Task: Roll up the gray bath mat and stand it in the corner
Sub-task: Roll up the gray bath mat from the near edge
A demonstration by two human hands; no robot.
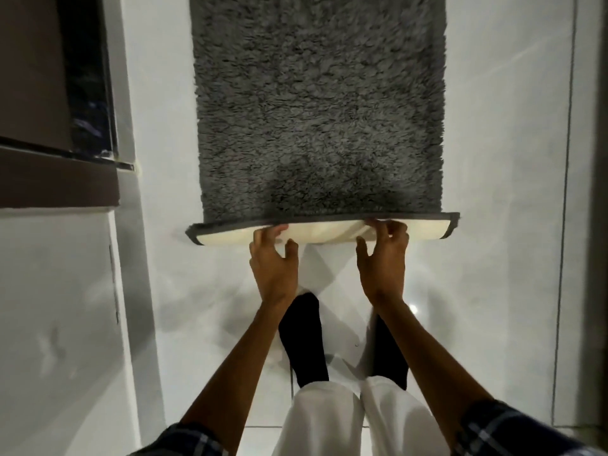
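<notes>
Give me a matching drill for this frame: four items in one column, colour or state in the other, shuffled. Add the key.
Items
1. bath mat top
2. mat underside
3. socks
4. left hand

Descriptions
A. black
B. cream, turned up at the near edge
C. gray and shaggy, lying flat on the white floor
D. gripping the lifted near edge, left of the right hand

Pairs: 1-C, 2-B, 3-A, 4-D
</notes>
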